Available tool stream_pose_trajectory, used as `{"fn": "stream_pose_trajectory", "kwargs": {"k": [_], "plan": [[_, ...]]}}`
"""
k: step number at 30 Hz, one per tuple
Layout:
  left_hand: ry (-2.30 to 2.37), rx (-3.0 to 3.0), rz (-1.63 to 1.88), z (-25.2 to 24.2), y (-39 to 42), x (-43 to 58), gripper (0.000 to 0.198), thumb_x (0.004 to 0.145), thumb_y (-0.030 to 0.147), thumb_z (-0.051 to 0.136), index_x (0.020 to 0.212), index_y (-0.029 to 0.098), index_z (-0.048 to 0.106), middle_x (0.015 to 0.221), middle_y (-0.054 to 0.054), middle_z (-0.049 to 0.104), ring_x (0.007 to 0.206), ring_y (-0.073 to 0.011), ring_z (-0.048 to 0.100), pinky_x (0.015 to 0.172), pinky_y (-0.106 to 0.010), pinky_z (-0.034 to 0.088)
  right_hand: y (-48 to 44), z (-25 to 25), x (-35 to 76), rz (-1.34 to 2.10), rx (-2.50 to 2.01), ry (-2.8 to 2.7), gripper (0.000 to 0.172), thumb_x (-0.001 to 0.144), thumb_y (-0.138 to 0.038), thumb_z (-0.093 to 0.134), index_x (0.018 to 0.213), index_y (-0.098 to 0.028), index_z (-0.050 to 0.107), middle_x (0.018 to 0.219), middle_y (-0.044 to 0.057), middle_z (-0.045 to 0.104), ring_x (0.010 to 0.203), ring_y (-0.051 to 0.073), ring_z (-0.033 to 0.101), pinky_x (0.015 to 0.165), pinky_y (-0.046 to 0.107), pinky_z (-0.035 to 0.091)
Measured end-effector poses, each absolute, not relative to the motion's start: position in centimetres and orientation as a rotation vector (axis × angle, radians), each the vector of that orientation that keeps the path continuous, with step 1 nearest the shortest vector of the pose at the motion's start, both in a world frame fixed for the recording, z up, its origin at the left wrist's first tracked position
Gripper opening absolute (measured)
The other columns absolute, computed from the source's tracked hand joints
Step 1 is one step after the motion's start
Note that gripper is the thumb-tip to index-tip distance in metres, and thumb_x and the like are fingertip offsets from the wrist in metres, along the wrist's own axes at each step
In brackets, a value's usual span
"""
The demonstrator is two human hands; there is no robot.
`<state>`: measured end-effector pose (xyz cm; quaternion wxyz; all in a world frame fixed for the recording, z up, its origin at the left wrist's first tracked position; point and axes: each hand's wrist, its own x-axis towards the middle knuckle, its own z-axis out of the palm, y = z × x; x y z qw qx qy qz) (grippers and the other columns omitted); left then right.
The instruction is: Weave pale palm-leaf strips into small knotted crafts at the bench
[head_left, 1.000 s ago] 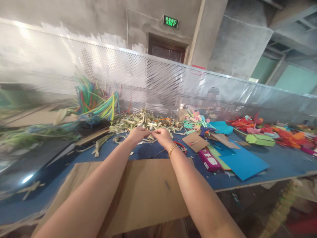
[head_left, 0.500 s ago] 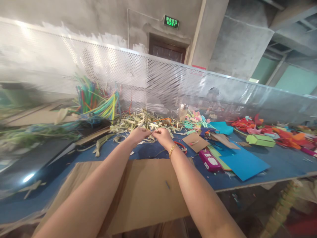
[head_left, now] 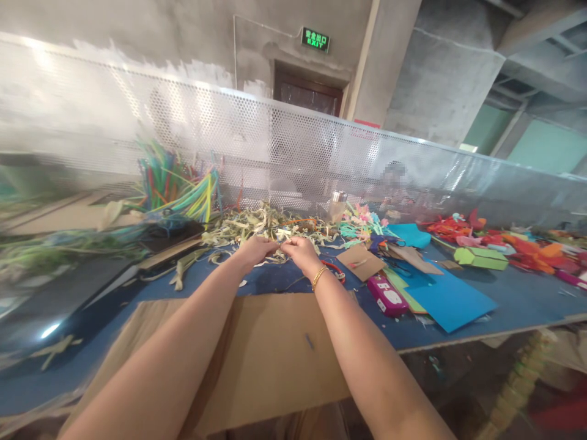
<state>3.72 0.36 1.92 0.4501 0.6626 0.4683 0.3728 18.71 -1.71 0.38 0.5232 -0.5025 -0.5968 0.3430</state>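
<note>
My left hand (head_left: 257,249) and my right hand (head_left: 299,252) meet fingertip to fingertip over the far edge of a brown cardboard sheet (head_left: 279,354). Both are closed in a pinch, and whatever sits between the fingers is too small to make out. Just behind them lies a heap of pale green, dried-looking strips (head_left: 261,220). A gold bracelet (head_left: 318,277) circles my right wrist. Close to that wrist a red loop (head_left: 338,271) rests on the blue table.
Blue sheets (head_left: 452,299), a purple box (head_left: 386,296) and a brown card (head_left: 360,261) lie to the right. Red and orange pieces (head_left: 527,247) are farther right. Coloured stems (head_left: 177,183) stand back left. A perforated metal screen (head_left: 302,146) runs behind; a clear bottle (head_left: 337,206) stands before it.
My hands stay together in nearly the same place, still pinched. The whole view has shifted very slightly; nothing on the table has visibly moved.
</note>
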Motion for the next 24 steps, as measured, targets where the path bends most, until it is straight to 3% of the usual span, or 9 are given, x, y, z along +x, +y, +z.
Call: {"fn": "stream_pose_trajectory", "kwargs": {"k": [10,14,17,20,24], "plan": [[1.173,1.670,0.863,2.04,-0.08,4.12,0.030,0.065,0.032,0.058,0.044,0.020,0.040,0.044,0.003,0.033,0.040,-0.0077,0.027,0.042,-0.024,0.015,-1.58,0.35,19.02,0.621,-1.351,-1.421,0.016,0.063,-0.032,0.056,0.057,-0.018,0.051,0.049,-0.007,0.039,0.050,0.008,0.032,0.050,0.022,0.024],[1.132,1.536,0.894,2.01,0.05,4.04,0.025,0.065,0.034,0.062,0.051,0.019,0.048,0.050,0.003,0.042,0.041,-0.0068,0.030,0.041,-0.022,0.019,-1.45,0.31,18.80,0.735,-1.331,-1.376,0.016,0.064,-0.030,0.053,0.055,-0.019,0.047,0.049,-0.007,0.038,0.050,0.008,0.033,0.050,0.022,0.025],[1.083,1.360,0.893,2.31,-0.08,4.18,0.018,0.061,0.031,0.066,0.060,0.017,0.054,0.057,0.002,0.051,0.046,-0.0071,0.041,0.042,-0.020,0.026,-1.36,0.31,18.64,0.791,-1.278,-1.317,0.015,0.064,-0.030,0.053,0.056,-0.019,0.046,0.051,-0.007,0.040,0.051,0.008,0.034,0.050,0.021,0.026],[1.019,1.256,0.908,2.54,-0.16,4.31,0.023,0.055,0.030,0.072,0.068,0.016,0.059,0.065,0.000,0.060,0.054,-0.0088,0.052,0.044,-0.019,0.030,-1.27,0.35,18.68,0.831,-1.242,-1.292,0.016,0.063,-0.031,0.055,0.058,-0.019,0.046,0.052,-0.006,0.042,0.053,0.009,0.035,0.050,0.022,0.026],[1.020,1.311,0.914,2.45,0.02,4.16,0.029,0.052,0.033,0.076,0.068,0.016,0.058,0.060,0.001,0.059,0.049,-0.0071,0.048,0.043,-0.019,0.027,-1.19,0.46,18.75,0.862,-1.199,-1.276,0.014,0.062,-0.030,0.055,0.058,-0.018,0.047,0.053,-0.006,0.042,0.052,0.008,0.036,0.049,0.022,0.026]]}}
